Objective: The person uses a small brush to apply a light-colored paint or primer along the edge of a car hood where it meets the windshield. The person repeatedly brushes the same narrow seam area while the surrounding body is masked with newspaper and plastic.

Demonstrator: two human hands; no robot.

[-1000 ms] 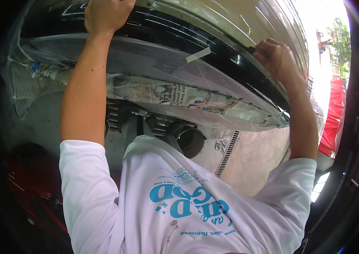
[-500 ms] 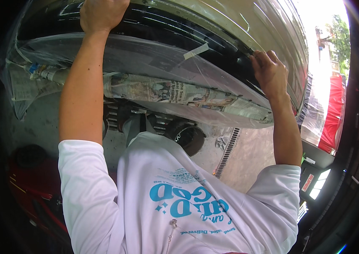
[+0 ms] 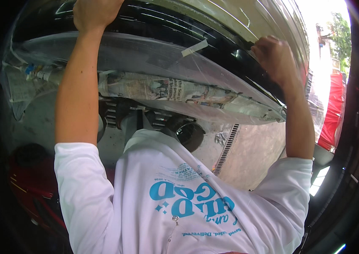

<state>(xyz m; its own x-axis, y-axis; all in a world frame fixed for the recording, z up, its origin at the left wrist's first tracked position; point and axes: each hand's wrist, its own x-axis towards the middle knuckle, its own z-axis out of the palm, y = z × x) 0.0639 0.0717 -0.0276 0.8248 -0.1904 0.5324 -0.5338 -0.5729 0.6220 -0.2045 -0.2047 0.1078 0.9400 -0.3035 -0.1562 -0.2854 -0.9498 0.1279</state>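
A glossy black vehicle panel (image 3: 179, 31) curves across the top, below an olive-gold body section (image 3: 230, 17). My left hand (image 3: 97, 13) is at the panel's upper left, its fingers cut off by the picture's edge. Over at the right, my right hand (image 3: 277, 59) is slightly blurred, its fingers curled in a pinch at the seam between black and gold. Whatever lies between those fingertips is too small to make out. A pale strip of tape (image 3: 194, 48) sticks to the panel's lower edge, where clear plastic film (image 3: 154, 53) hangs down.
Newspaper masking (image 3: 158, 86) runs along beneath the film. On the floor stands a dark round container (image 3: 189, 134) beside a drain grate (image 3: 226, 149). A red vehicle (image 3: 31, 186) shows at lower left, and red and white sheeting (image 3: 331, 108) hangs at the right.
My right hand has shifted right, away from its earlier place on the panel, and its fingers are more blurred. My left hand has slid a little to the left.
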